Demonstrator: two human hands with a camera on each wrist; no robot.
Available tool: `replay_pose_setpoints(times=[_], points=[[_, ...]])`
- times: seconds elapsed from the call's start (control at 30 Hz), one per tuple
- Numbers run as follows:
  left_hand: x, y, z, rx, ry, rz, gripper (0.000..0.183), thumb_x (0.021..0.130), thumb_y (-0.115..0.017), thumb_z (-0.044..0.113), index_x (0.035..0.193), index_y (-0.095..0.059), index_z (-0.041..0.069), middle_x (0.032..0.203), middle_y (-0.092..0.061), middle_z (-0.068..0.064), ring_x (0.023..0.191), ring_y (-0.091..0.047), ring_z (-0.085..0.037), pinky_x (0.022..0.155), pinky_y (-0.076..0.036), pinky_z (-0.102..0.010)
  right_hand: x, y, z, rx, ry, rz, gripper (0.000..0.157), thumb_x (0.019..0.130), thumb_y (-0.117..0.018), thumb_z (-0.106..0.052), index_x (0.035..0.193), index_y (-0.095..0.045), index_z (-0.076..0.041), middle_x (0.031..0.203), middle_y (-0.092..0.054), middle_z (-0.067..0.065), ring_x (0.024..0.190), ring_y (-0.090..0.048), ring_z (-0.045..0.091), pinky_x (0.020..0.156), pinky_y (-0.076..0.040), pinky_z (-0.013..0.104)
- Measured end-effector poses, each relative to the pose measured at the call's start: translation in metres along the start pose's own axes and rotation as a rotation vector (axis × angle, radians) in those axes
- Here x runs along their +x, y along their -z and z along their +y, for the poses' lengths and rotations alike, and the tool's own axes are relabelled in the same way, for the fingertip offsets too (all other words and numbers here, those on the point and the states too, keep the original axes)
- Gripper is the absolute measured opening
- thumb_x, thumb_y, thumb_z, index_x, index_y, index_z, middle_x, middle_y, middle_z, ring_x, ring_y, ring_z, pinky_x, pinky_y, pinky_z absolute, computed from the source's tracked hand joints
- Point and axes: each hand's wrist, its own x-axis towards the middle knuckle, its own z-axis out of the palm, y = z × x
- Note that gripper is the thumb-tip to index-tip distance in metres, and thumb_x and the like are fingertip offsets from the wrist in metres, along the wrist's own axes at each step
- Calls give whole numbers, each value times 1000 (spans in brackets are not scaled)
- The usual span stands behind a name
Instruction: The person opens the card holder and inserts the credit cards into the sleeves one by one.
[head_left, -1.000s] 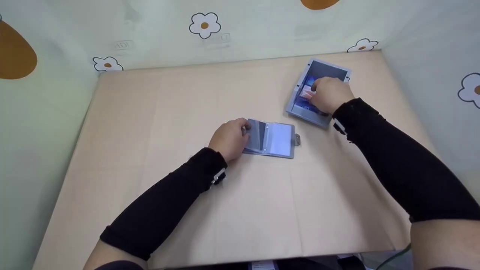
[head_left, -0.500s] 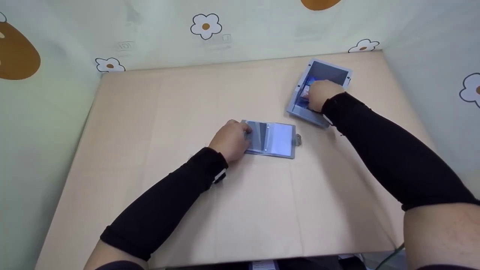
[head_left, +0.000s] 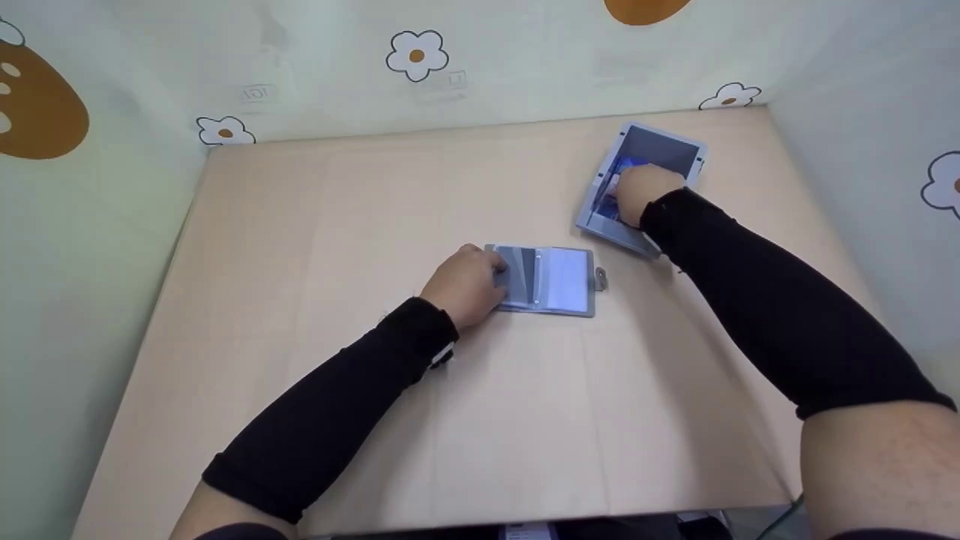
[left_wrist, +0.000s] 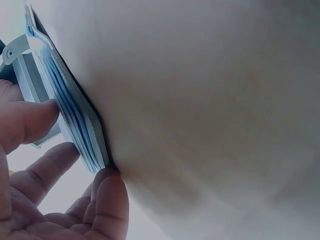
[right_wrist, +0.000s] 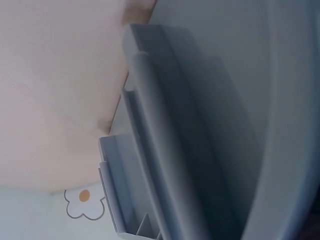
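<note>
In the head view a small grey card album lies open on the table, a clear sleeve on its right side and a dark one on its left. My left hand holds the album's left edge; in the left wrist view the thumb lies on the sleeves and the fingertips meet their edge. At the back right, my right hand reaches into a grey box. Colourful cards show partly beneath that hand. Its fingers are hidden in the head view and do not appear in the right wrist view.
The album's clasp strap sticks out to the right, near the box's front corner. A beige cloth covers the table. Pale curtains printed with flowers close off the back and both sides.
My right hand has dipped farther into the box and shifted slightly left, covering more of the cards. The left hand stays at the album's left edge, its fingers slightly shifted.
</note>
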Motion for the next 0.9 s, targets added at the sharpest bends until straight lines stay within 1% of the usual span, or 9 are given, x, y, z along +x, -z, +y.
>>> replay_pose_setpoints(times=[0.13, 0.27, 0.37, 0.6, 0.73, 0.9], points=[[-1, 0, 0, 8, 0, -2, 35, 98, -69, 17, 132, -73, 6, 126, -70, -14, 118, -64, -23, 106, -53, -37, 1, -1, 1, 7, -3, 3, 28, 99, -45, -5, 110, -64, 13, 105, -71, 32, 87, -63, 36, 89, -59, 63], [-1, -1, 0, 5, 3, -2, 36, 99, -69, 17, 132, -73, 6, 127, -70, -14, 120, -64, -23, 107, -53, -37, 3, -2, 3, 12, -6, 7, 26, 98, -47, -4, 107, -65, 12, 103, -71, 31, 85, -63, 36, 88, -59, 62], [0, -2, 0, 6, -1, 0, 35, 99, -69, 17, 132, -73, 7, 127, -71, -13, 122, -64, -22, 108, -52, -36, 5, -3, 4, 22, -12, 14, 27, 98, -47, -4, 108, -65, 12, 104, -71, 31, 86, -65, 37, 87, -60, 62], [-1, -2, -1, 10, -1, 0, 35, 99, -70, 18, 132, -73, 7, 127, -71, -13, 120, -64, -22, 107, -52, -36, 10, -6, 8, 36, -28, 31, 35, 99, -45, -4, 124, -57, 18, 111, -68, 35, 99, -67, 43, 92, -58, 63], [-1, -3, -1, 11, -2, 5, 34, 99, -69, 18, 131, -74, 8, 126, -71, -12, 119, -64, -22, 107, -52, -36, 11, -6, 8, 42, -47, 36, 36, 99, -48, -6, 124, -57, 17, 113, -67, 35, 104, -67, 48, 94, -56, 65], [-1, -4, -1, 15, 0, 11, 34, 99, -71, 18, 131, -74, 7, 125, -71, -12, 120, -64, -21, 107, -52, -35, 12, -5, 6, 36, -73, 7, 41, 99, -49, -10, 129, -54, 18, 122, -64, 38, 116, -63, 54, 103, -49, 68]])
